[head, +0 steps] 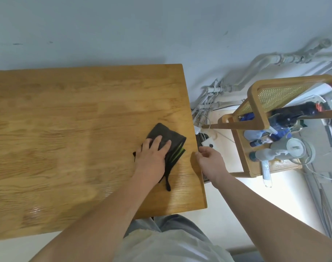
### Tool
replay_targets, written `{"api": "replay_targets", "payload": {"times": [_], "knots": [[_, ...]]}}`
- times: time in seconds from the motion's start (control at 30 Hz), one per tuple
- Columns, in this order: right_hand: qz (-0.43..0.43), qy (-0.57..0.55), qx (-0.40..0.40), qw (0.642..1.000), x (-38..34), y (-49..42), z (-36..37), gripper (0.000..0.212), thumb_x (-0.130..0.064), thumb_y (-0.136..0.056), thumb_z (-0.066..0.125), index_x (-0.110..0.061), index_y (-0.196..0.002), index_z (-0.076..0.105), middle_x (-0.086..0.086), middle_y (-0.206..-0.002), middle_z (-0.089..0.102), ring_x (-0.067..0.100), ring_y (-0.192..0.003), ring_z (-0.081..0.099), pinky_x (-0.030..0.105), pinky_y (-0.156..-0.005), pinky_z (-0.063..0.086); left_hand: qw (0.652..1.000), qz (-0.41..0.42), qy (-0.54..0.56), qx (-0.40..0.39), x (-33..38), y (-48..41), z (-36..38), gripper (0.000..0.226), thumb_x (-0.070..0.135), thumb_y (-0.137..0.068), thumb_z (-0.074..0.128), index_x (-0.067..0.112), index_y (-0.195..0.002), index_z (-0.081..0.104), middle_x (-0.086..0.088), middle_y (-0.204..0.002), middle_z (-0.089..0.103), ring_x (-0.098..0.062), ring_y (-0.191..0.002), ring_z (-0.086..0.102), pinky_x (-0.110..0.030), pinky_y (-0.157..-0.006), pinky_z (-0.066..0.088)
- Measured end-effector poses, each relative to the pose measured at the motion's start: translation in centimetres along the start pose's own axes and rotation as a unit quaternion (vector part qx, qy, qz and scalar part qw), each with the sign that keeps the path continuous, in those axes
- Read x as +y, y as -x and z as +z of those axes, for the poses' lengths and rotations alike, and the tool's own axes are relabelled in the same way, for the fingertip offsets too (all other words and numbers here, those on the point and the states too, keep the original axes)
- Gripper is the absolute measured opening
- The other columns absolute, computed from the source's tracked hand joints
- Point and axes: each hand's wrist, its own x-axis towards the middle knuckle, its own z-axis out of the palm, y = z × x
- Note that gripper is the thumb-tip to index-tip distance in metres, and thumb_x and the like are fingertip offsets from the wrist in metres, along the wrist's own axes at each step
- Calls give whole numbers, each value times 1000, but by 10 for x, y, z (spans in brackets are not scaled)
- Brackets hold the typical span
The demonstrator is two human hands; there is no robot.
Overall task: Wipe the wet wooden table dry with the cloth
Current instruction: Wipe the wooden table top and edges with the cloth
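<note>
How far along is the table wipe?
Done: the wooden table looks matte around the cloth and toward the far edge. In hand: the left hand presses flat on the folded dark cloth near the right edge; the right hand hangs loosely curled beside that edge, holding nothing. Left: a glossy patch at the near left, probably wet.

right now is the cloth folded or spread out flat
Folded: the cloth is a compact layered pad under the left hand, green stripes stacked along one edge.
</note>
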Motion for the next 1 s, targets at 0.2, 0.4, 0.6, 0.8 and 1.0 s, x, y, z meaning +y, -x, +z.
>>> {"api": "replay_targets", "payload": {"times": [0.2,0.4,0.6,0.8,1.0], "knots": [[-30,107,-19,994,-26,-14,5,53,-17,-92,59,-22,-145,55,-5,-111,71,21,-106,67,41,-98,55,928,308,-171,-120,-19,17,6,76,24,-107,45,43,-161,-5,7,-172,-13,-28,-157,-11,-55,-125,1],[-40,133,-21,990,-52,-25,3,45,-27,-76,58,-24,-120,62,-1,-96,70,25,-88,68,43,-79,60,985,109,-93,-92,-56,-56,-24,70,26,-109,39,47,-159,-6,14,-171,-12,-21,-158,-4,-53,-124,19],[-77,184,-53,978,-66,-67,1,39,-28,-69,65,-31,-108,60,6,-111,63,25,-94,66,48,-84,60,995,31,-58,-76,-8,-58,-35,64,33,-110,34,39,-162,-3,6,-172,-10,-34,-157,-3,-59,-123,15],[-88,287,-97,949,-114,-92,-5,49,-2,-80,62,-19,-124,47,7,-118,37,31,-104,51,31,-79,45,955,205,-167,-133,-33,-104,-52,60,56,-108,18,44,-160,-9,13,-170,-16,-22,-158,-11,-54,-125,13],[-122,341,-60,930,-137,-122,-7,81,-22,-73,81,-20,-142,37,9,-135,32,35,-136,31,43,-104,44,996,-33,9,-79,-6,-174,-73,65,52,-107,28,40,-162,-3,10,-172,-12,-28,-158,-9,-62,-124,14]]}}
